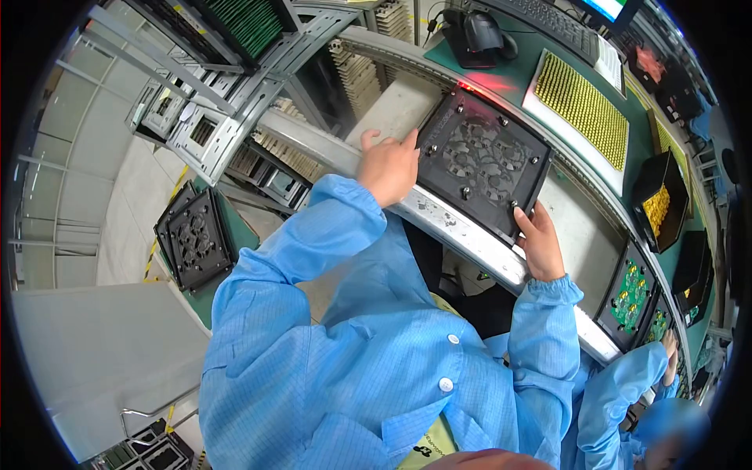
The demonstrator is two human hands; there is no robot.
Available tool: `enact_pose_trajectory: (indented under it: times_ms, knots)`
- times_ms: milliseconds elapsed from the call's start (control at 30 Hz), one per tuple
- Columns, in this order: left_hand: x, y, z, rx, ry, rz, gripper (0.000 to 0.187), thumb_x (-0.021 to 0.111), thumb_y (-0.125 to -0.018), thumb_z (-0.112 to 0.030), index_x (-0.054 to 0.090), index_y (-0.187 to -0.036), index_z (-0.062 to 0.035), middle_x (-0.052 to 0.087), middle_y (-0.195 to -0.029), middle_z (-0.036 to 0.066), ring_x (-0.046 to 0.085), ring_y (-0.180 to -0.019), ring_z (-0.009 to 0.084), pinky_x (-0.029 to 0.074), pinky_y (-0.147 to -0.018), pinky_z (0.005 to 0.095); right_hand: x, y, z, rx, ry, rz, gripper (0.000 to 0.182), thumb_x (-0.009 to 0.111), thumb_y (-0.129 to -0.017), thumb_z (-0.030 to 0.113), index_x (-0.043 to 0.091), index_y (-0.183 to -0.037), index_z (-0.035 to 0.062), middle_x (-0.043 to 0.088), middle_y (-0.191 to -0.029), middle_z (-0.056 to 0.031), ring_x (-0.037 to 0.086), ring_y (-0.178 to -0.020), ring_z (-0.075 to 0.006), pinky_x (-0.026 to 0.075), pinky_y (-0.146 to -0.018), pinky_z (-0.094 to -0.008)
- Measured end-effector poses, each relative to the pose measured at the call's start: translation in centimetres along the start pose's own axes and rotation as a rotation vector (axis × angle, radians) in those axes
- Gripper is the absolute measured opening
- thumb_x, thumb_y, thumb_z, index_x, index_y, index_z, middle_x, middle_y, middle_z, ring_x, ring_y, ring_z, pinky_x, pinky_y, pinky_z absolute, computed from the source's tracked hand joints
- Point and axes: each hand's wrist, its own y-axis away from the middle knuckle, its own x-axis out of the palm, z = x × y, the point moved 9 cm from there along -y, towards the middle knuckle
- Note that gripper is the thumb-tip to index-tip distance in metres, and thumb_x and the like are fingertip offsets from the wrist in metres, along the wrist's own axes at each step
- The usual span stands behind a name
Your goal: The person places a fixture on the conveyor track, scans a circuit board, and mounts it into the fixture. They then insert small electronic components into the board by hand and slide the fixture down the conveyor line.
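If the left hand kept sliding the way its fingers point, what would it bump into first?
The left hand grips the edge of the black fixture plate, its fingers pointing up and right across it. Going on, it would probably meet the nearest raised screw on that plate, though depth is hard to judge.

Black fixture plate (484,166); light-blue sleeves (329,227); yellow-dotted white tray (581,106); green circuit boards (630,296); green mat (526,59).

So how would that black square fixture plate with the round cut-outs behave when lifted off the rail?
The black square fixture plate probably stays stiff: it keeps flat while gripped only at two edges. Likely fairly heavy, since the left hand and right hand both hold it. Flat, so unlikely to roll.
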Motion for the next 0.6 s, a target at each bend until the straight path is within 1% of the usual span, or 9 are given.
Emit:
enact_pose_trajectory:
  times_ms: [133, 167, 200, 233, 300, 367, 433, 467, 600]
  knots:
    - [0.3, 0.1, -0.3, -0.072, 0.014, 0.095, 0.045, 0.054, -0.103, -0.027, 0.053, -0.142, -0.0046, 0.072, -0.086, 0.011, 0.069, -0.094, 0.0292, 0.029, -0.106, 0.0548, -2.4, -0.3, -2.2, 0.051, 0.036, -0.049, 0.067, 0.068, -0.101, 0.026, 0.037, -0.158, 0.0077, 0.056, -0.141, -0.0102, 0.057, -0.125, -0.0216, 0.049, -0.095, -0.0392]
    - [-0.4, 0.4, -0.4, -0.07, 0.103, 0.056, 0.049, 0.057, -0.103, -0.032, 0.051, -0.143, -0.0055, 0.073, -0.099, 0.013, 0.068, -0.104, 0.0291, 0.027, -0.11, 0.0562, -2.7, 1.0, -1.2, 0.101, 0.112, -0.196, 0.076, 0.07, -0.099, 0.033, 0.034, -0.16, 0.0071, 0.054, -0.145, -0.0123, 0.053, -0.13, -0.0239, 0.043, -0.1, -0.0418]
    - [-1.6, 1.6, -0.4, 0.022, 0.198, -0.127, 0.055, 0.061, -0.1, -0.036, 0.048, -0.146, -0.0088, 0.068, -0.119, 0.014, 0.063, -0.117, 0.0278, 0.023, -0.114, 0.0575, -4.1, 0.3, -2.6, 0.065, 0.111, -0.181, 0.077, 0.069, -0.099, 0.036, 0.033, -0.16, 0.0062, 0.051, -0.149, -0.0136, 0.051, -0.133, -0.0236, 0.041, -0.1, -0.0409]
    - [-3.1, 3.0, 0.3, 0.105, 0.185, -0.288, 0.059, 0.067, -0.096, -0.037, 0.049, -0.147, -0.0123, 0.062, -0.13, 0.009, 0.057, -0.126, 0.0249, 0.022, -0.116, 0.0573, -3.3, 1.2, -0.6, 0.006, 0.233, -0.223, 0.077, 0.07, -0.099, 0.03, 0.032, -0.16, 0.0047, 0.049, -0.152, -0.0147, 0.05, -0.135, -0.0247, 0.042, -0.104, -0.0405]
    - [-6.5, 7.7, 3.7, 0.183, 0.129, -0.44, 0.062, 0.077, -0.087, -0.036, 0.057, -0.142, -0.0154, 0.06, -0.125, 0.004, 0.057, -0.118, 0.0225, 0.031, -0.109, 0.0502, -3.5, 1.9, 1.9, -0.429, 0.421, -0.315, 0.071, 0.07, -0.1, 0.017, 0.033, -0.157, -0.002, 0.041, -0.155, -0.0198, 0.05, -0.135, -0.029, 0.044, -0.11, -0.0413]
    - [-7.2, 14.6, 9.5, 0.24, -0.046, -0.515, 0.066, 0.08, -0.081, -0.038, 0.059, -0.14, -0.0169, 0.06, -0.123, 0.004, 0.058, -0.111, 0.0228, 0.036, -0.103, 0.046, -1.5, 3.2, 4.1, -0.528, 0.663, -0.338, 0.064, 0.069, -0.1, 0.02, 0.039, -0.152, -0.0035, 0.037, -0.155, -0.0215, 0.048, -0.136, -0.0333, 0.044, -0.11, -0.0457]
    - [-7.9, 21.8, 15.8, 0.095, -0.174, -0.362, 0.079, 0.087, -0.071, -0.042, 0.06, -0.141, -0.0167, 0.057, -0.108, 0.004, 0.058, -0.101, 0.0258, 0.042, -0.094, 0.0437, 3.1, 5.2, 7.6, -0.866, 1.178, -0.392, 0.058, 0.07, -0.099, 0.019, 0.047, -0.147, -0.0024, 0.039, -0.151, -0.0223, 0.042, -0.14, -0.0374, 0.042, -0.112, -0.0485]
    - [-7.9, 25.7, 19.1, 0.028, -0.209, -0.293, 0.086, 0.088, -0.067, -0.047, 0.059, -0.142, -0.0173, 0.055, -0.106, 0.005, 0.057, -0.098, 0.0274, 0.044, -0.09, 0.0447, 4.9, 5.4, 8.6, -0.952, 1.117, -0.389, 0.051, 0.071, -0.098, 0.019, 0.054, -0.142, -0.0008, 0.04, -0.15, -0.023, 0.037, -0.143, -0.0396, 0.04, -0.113, -0.0492]
    - [-10.1, 37.1, 26.7, -0.153, -0.358, -0.22, 0.081, 0.086, -0.071, -0.041, 0.058, -0.143, -0.0175, 0.057, -0.104, 0.005, 0.058, -0.093, 0.0289, 0.047, -0.084, 0.0451, 13.8, 3.2, 10.9, -1.09, 1.131, -0.166, 0.047, 0.073, -0.097, 0.016, 0.057, -0.139, 0.002, 0.041, -0.148, -0.0237, 0.042, -0.139, -0.0398, 0.041, -0.112, -0.0479]
